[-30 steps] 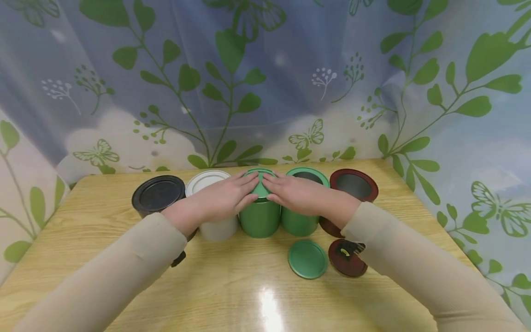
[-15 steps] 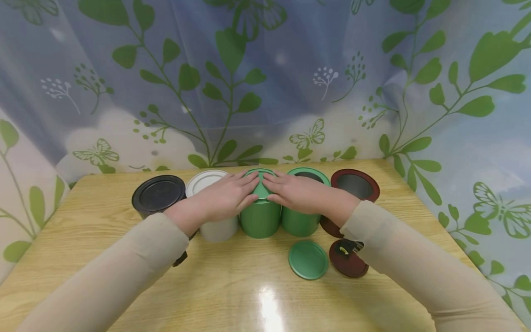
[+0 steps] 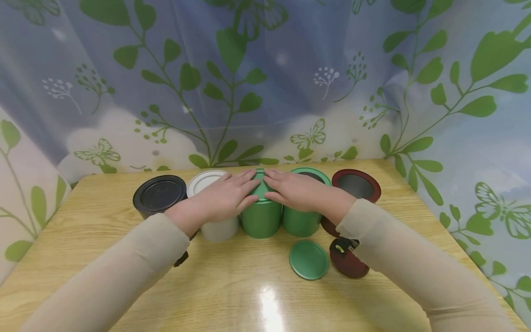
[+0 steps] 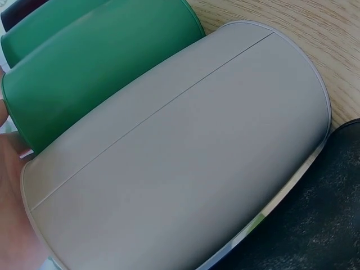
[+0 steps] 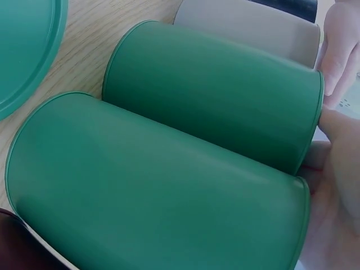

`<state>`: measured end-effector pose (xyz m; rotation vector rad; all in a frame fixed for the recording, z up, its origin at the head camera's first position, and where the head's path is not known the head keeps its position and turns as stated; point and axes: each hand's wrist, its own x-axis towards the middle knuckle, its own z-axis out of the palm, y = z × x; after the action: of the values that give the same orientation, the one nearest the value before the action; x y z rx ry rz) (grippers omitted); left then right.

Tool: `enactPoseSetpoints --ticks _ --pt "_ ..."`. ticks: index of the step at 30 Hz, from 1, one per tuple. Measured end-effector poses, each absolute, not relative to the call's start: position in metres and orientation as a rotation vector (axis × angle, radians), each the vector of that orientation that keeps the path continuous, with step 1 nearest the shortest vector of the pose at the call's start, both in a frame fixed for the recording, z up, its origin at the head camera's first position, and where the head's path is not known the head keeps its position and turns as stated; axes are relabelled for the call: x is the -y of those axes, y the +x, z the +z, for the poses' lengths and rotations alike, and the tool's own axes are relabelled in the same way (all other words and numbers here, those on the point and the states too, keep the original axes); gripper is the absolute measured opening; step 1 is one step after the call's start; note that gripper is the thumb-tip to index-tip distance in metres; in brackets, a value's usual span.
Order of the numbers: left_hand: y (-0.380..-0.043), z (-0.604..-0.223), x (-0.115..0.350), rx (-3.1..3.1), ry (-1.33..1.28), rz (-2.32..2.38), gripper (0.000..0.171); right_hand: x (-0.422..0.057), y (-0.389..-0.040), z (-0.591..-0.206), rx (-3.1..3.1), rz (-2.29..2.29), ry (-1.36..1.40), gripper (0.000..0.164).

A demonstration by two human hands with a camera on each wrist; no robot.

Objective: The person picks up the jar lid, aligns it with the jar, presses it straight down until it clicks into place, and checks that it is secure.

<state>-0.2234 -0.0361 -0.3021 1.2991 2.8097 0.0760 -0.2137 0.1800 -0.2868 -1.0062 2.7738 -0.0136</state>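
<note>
Both hands lie palm down on the green lid (image 3: 261, 189) of the middle green canister (image 3: 261, 221), fingers extended and pointing inward. My left hand (image 3: 224, 197) comes in over the white lidded canister (image 3: 220, 229), which fills the left wrist view. Reaching across the green canister without a lid (image 3: 301, 223), my right hand (image 3: 296, 190) touches the same middle lid from the other side. In the right wrist view the two green canisters, middle (image 5: 214, 90) and uncovered (image 5: 152, 185), stand side by side with the hands at their tops.
A black lidded canister (image 3: 159, 194) ends the row on the left. On the right stands a dark red canister (image 3: 356, 184) with its top uncovered. A loose green lid (image 3: 309, 259) and a dark red lid (image 3: 352, 266) lie on the wooden table (image 3: 224, 290) in front.
Both hands stay on the middle green lid, their fingers shifting only slightly. The right forearm has drifted a little to the left.
</note>
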Motion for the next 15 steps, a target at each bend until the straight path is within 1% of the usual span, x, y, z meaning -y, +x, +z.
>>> enactPoseSetpoints --ticks 9,15 --pt "-0.223 -0.292 0.028 -2.763 1.249 0.023 0.058 -0.177 -0.215 -0.281 -2.744 0.077 -1.003 0.06" --pt "-0.223 -0.286 0.027 -2.717 1.157 0.048 0.059 -0.179 -0.216 -0.281 -2.728 0.018 -0.974 0.062"
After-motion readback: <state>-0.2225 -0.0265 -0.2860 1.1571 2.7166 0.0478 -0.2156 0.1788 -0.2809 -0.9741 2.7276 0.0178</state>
